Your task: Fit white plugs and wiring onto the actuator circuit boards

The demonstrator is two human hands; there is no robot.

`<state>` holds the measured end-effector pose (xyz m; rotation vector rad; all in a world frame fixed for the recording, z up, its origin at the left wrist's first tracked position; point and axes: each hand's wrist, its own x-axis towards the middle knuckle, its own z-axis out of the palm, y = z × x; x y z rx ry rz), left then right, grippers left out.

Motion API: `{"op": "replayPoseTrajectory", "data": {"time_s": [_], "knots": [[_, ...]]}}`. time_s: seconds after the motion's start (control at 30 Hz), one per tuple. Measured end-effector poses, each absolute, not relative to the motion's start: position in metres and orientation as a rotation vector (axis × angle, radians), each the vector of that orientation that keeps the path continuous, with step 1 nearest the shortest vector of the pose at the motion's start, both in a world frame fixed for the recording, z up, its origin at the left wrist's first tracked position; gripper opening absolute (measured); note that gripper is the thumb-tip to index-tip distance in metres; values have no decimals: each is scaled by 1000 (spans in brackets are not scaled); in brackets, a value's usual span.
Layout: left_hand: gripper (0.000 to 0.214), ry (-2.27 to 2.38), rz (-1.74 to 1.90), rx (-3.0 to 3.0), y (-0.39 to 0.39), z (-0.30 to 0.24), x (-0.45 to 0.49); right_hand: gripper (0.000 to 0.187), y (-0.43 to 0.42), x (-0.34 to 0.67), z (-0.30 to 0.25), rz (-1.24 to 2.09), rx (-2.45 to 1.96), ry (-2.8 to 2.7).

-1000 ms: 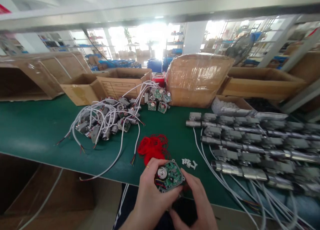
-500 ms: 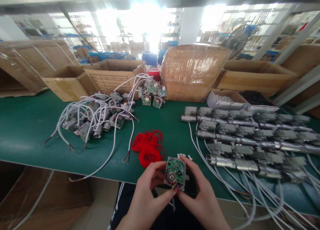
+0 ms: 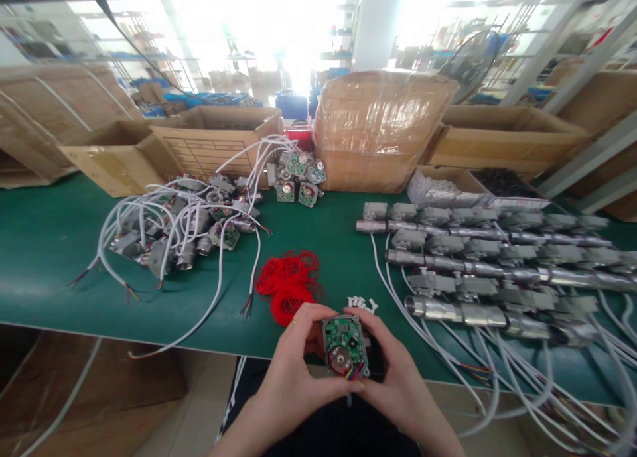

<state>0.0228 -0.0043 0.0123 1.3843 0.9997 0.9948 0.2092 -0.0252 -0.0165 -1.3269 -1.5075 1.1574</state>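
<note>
Between my two hands is a small square grey housing with a green circuit board, its face turned up toward me. A round metal disc sits at its lower left, with red, yellow and blue wires along the bottom edge. My left hand grips the left side, thumb at the lower edge. My right hand holds the right side, fingers at the top corner and thumb below. Just beyond lie several small white plastic pieces and a tangle of red rings or cord.
A heap of grey units with white cables lies left on the green table. More open circuit-board units stand at the back centre. Rows of grey housings on metal fittings fill the right. Cardboard boxes line the back.
The view has shifted slightly, so the table's contents appear a little higher and further left. Both hands still hold the circuit-board housing, and more of the white pieces shows beyond it.
</note>
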Motion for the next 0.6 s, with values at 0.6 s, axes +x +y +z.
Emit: {"op": "replayPoseTrajectory", "data": {"time_s": [0.6], "knots": [[57, 983, 1045, 2408, -8, 16, -6, 58, -23, 202, -6, 1132, -1298, -1431]]}}
